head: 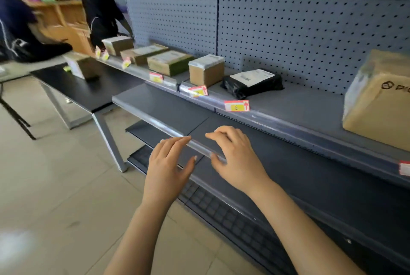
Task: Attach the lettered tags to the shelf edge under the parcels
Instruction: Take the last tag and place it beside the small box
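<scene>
Head view: a person's left hand (169,163) is reaching with nearly straight fingers to touch the clear plastic edge strip (155,122) of the grey metal middle shelf (175,108), holding nothing, while the right hand (236,157) is curling its fingers over the same strip, its thumb pressing the front. The red-and-yellow lettered tags (236,105) are sitting one tier higher, fixed along the front lip of the grey upper shelf (310,106), below the brown cardboard boxes (206,72) and a black plastic mailer bag (253,82). Each tag is lying lengthwise along the lip, which is running from far left to near right, faces turned to the aisle, the nearest tag's red arrow pointing up. Pale tiled floor (55,174) is lying open left of the hands; a black-topped table (84,90) is standing by the shelves' far end.
</scene>
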{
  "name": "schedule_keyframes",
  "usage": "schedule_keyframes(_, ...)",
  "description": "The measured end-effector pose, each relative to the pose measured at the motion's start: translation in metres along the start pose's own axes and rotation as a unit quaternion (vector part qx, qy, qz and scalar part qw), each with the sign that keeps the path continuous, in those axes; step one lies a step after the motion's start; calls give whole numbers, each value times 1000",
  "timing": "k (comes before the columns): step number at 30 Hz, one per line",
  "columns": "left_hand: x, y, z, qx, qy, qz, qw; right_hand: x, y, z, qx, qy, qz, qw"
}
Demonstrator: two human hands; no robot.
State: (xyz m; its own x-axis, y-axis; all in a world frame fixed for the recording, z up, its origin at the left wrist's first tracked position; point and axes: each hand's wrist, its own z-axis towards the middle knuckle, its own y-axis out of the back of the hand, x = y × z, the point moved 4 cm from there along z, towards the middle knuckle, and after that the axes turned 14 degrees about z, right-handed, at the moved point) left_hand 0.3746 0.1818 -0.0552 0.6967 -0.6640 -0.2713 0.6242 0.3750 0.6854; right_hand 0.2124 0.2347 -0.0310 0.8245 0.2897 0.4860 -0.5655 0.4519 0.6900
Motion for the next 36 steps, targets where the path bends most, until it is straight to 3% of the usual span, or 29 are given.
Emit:
schedule_keyframes(11,210,56,33,13,24,31,999,89,-172,126,35,20,44,998)
schedule_keyframes(19,314,81,64,12,41,49,998,127,-243,204,44,38,53,997)
schedule_keyframes(28,407,69,97,11,78,72,994,130,-323,293,68,82,83,991)
schedule_keyframes(36,506,37,184,9,93,109,990,104,-391,414,68,95,111,987)
